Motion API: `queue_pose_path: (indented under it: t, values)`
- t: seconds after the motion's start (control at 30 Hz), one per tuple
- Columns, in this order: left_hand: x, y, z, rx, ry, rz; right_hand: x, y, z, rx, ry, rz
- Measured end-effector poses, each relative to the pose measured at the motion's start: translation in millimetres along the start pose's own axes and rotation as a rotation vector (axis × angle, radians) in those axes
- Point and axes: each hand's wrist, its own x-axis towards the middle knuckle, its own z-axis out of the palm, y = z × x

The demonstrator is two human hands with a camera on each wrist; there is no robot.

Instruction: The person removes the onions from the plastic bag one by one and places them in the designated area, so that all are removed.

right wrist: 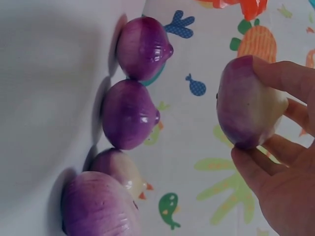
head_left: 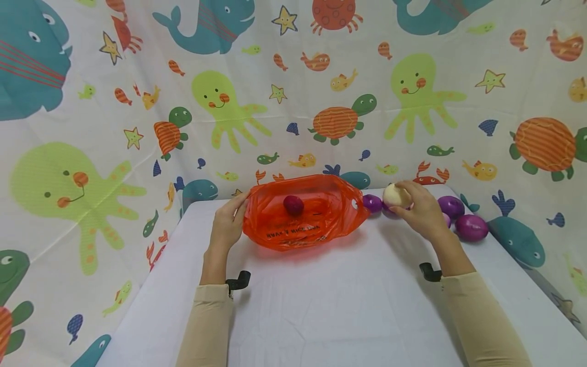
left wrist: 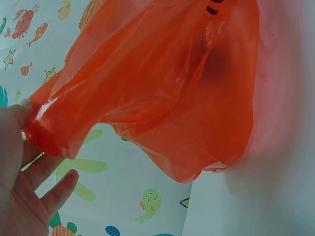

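A translucent red plastic bag (head_left: 307, 229) with printed lettering spreads at the far middle of the table. A dark reddish round thing (head_left: 293, 205) shows in it; its kind is hard to tell through the film. At the bag's left end my left hand (head_left: 226, 224) pinches the edge, thumb against fingers, as the left wrist view (left wrist: 29, 162) confirms. My right hand (head_left: 424, 211) holds a purple-and-cream onion (right wrist: 243, 105) by fingertips and thumb, raised right of the bag. Below it on the table lie purple onions (right wrist: 130, 114) in a row, one touching or close to the bag's right end.
More purple onions (head_left: 471, 228) sit by the table's right edge. The white-covered table (head_left: 330, 306) meets a curtain (head_left: 284, 76) printed with sea animals at the back and both sides. Black camera mounts (head_left: 238, 280) are strapped to both wrists.
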Motion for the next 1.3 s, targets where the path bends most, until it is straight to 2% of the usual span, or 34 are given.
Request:
queue_pose_path:
  t: [0.27,0.9,1.3]
  values:
    - [-0.5,-1.0,-0.1,-0.009,-0.003,-0.003,0,4,-5,-0.009,-0.094,0.057]
    - [-0.9,1.8,-1.7,-0.023,-0.006,0.001,1,15,-6,-0.051,-0.297,0.124]
    - [-0.3,1.0,-0.8,-0.022,-0.003,0.027,4,26,-2,-0.071,-0.338,0.108]
